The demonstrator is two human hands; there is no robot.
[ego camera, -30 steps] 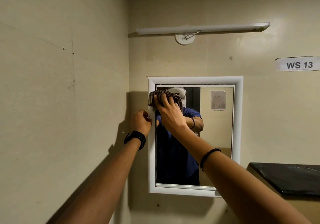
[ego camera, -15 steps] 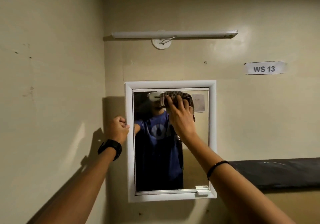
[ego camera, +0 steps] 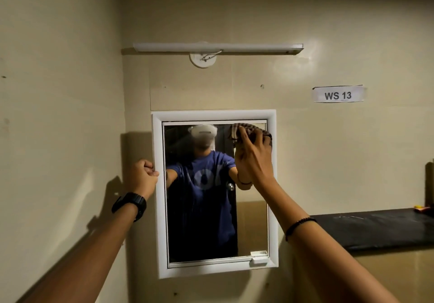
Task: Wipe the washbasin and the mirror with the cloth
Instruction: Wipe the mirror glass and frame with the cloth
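One cloth (ego camera: pixel 253 130), brown with pale stripes and bunched into a wad, lies against the glass in the top right corner of the mirror (ego camera: pixel 251 227), just under the upper edge of the white frame (ego camera: pixel 212 115); the right hand (ego camera: pixel 254 159) holds it there, fingers a little apart and bent over the wad, thumb up along its left side, palm toward the glass; a dark beaded bracelet (ego camera: pixel 299 224) circles that wrist. The left hand (ego camera: pixel 142 177) is curled into a fist, fingers pressed together, thumb and knuckles touching the outer left edge of the frame about a third of the way down; whether it grips the edge I cannot tell; a black watch (ego camera: pixel 130 205) sits on its wrist. The glass reflects a person in a blue shirt with both arms raised; a small white clip (ego camera: pixel 259 257) sits at the lower right corner of the mirror. The mirror hangs on a beige wall (ego camera: pixel 328 161) near the room's corner; above it a long white light fixture (ego camera: pixel 218 48) runs level, with a round white mount below its middle; to the upper right a paper label (ego camera: pixel 338 94) reads "WS 13"; to the right, lower down, a black counter (ego camera: pixel 375 230) runs along the wall, with a small orange thing (ego camera: pixel 421 208), too small to identify, near its far end.
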